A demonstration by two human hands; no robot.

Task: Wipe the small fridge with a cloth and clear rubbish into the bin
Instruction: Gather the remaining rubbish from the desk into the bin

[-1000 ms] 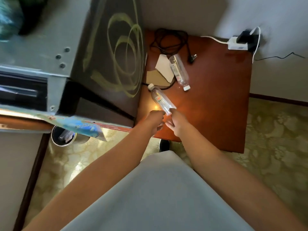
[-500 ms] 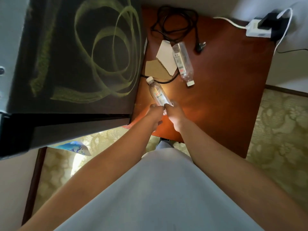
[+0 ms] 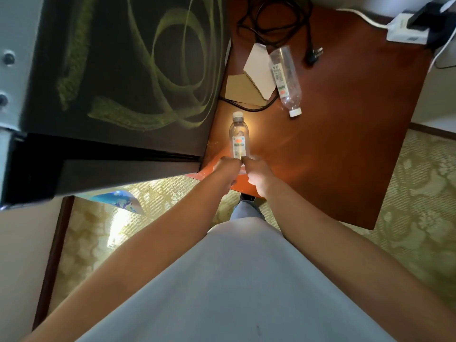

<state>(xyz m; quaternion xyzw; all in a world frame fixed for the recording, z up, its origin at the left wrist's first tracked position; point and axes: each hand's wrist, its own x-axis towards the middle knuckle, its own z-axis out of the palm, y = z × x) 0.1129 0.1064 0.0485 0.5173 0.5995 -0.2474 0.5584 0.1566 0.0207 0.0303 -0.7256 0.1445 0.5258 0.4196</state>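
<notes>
A clear plastic bottle (image 3: 238, 137) is gripped at its base by both hands: the left hand (image 3: 225, 169) and the right hand (image 3: 257, 172) are each curled round the bottom end, thumbs meeting over it, while the capped neck points away from the person. The bottle lies over the near left part of a red-brown table (image 3: 345, 144), just beside the dark side wall of the small fridge (image 3: 123, 70); whether it is lifted clear of the wood or only tilted on it cannot be told. The rubbish clearing is judged to be only just begun. A second empty bottle (image 3: 285, 77) is left lying on its side farther back on the table, touching a white card (image 3: 259, 67) and a piece of brown cardboard (image 3: 243, 88), with a black cable (image 3: 271, 25) coiled behind them (the cable and the white power strip (image 3: 404, 30) at the far corner are taken to be fittings, not rubbish). None of this has been moved to a bin, and no bin is seen from this view. No cloth is in either hand, and nothing here shows whether the fridge has been wiped. A blue wrapper or bag (image 3: 118, 199) is seen near the floor below the fridge, and may also need to be cleared.
</notes>
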